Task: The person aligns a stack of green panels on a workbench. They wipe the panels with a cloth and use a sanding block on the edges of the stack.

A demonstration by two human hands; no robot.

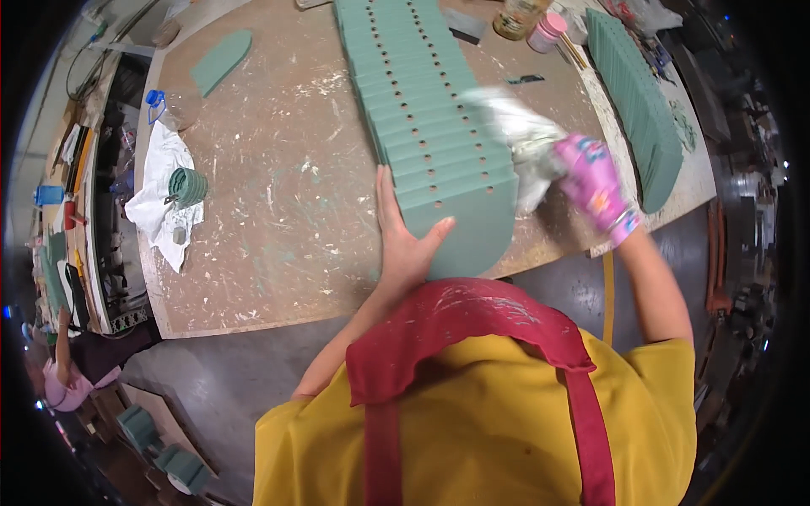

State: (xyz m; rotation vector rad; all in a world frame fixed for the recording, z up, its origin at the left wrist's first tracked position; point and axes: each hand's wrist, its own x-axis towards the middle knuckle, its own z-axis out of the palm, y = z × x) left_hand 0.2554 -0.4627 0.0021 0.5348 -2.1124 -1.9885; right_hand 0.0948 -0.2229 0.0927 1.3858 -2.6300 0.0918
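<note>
A long row of overlapping flat green pieces (430,126) runs away from me on the table, each with two small holes; the nearest has a rounded end. My bare left hand (409,240) rests at the row's near left edge, fingers stretched along the side and thumb spread over the front piece. On the right side, my right hand (591,181) wears a pink flowered glove. It is closed on a white cloth (527,139), which lies against the row's right edge and is blurred by motion.
A second green row (637,110) stands at the right. One loose green piece (221,61) lies far left. Nearer left are a white cloth (164,202), a green coil (187,186) and a bottle (164,110). Jars (548,32) stand at the back. Another person (67,379) is lower left.
</note>
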